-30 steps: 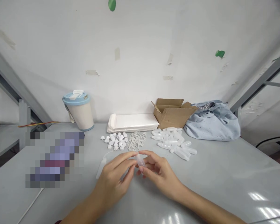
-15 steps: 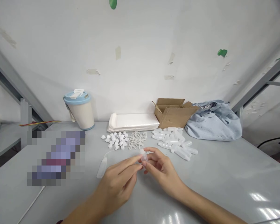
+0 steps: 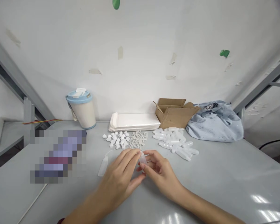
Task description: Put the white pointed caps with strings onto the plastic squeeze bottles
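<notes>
A small translucent plastic squeeze bottle (image 3: 143, 159) with a white top stands nearly upright between my hands. My right hand (image 3: 162, 172) grips its side between thumb and fingers. My left hand (image 3: 122, 174) reaches in from the left, its fingertips at the bottle's top and its thumb near the base. Just left of my left hand lies another such bottle (image 3: 103, 167) with a thin white cord coming from its neck. Beyond my hands are loose white caps (image 3: 118, 140), a heap of white cord loops (image 3: 138, 139) and a pile of uncapped bottles (image 3: 177, 143).
White envelopes (image 3: 135, 121) are stacked against the wall, beside an open cardboard box (image 3: 177, 115) and a light blue cloth bag (image 3: 214, 124). At the left stand a cream tumbler with a blue lid (image 3: 82, 109) and a blurred-out device (image 3: 63, 152) with a white cable (image 3: 34, 202).
My left hand's fingers have shifted onto the bottle's top, and its thumb has spread down toward the base. My right hand keeps hold of the bottle. The view has shifted slightly.
</notes>
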`<state>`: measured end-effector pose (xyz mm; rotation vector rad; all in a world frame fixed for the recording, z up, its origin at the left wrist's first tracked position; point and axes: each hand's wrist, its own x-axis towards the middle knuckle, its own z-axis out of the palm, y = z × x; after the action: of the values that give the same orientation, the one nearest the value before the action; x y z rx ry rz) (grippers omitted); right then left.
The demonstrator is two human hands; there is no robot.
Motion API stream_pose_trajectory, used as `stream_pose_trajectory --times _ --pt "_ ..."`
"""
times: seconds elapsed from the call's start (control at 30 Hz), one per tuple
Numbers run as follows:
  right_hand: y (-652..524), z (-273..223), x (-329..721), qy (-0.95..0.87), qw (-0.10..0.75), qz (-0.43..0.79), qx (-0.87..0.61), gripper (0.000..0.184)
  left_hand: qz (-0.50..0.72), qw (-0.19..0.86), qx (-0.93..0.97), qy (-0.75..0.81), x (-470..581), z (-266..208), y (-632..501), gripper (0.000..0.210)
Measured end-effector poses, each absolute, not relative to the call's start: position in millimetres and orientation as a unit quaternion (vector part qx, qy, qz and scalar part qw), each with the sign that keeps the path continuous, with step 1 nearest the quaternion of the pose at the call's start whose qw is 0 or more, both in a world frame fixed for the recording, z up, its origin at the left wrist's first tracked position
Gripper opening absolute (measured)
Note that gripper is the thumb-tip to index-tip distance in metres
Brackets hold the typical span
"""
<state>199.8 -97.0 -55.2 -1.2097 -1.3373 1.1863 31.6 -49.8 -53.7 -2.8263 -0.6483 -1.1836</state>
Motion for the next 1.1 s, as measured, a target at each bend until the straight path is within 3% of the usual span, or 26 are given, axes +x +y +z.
stream_pose_trajectory --times 0.23,0.63,1.1 --pt "-98.0 -56.9 198.0 -0.558 0.45 0.499 -0.487 0.03 -0.362 -0.074 -0.894 -0.251 32.1 -47.9 -50.4 0.04" --pt "-97.1 -47.5 204.5 -0.578 0.425 0.448 -0.533 0.027 -0.149 -0.174 -0.915 -0.332 -39.8 -28.5 -13.6 0.043" --pt "-94.3 -42.5 210.0 -0.59 0.414 0.399 -0.567 0.025 -0.123 -0.158 -0.909 -0.366 -38.5 -39.4 -11.0 0.041"
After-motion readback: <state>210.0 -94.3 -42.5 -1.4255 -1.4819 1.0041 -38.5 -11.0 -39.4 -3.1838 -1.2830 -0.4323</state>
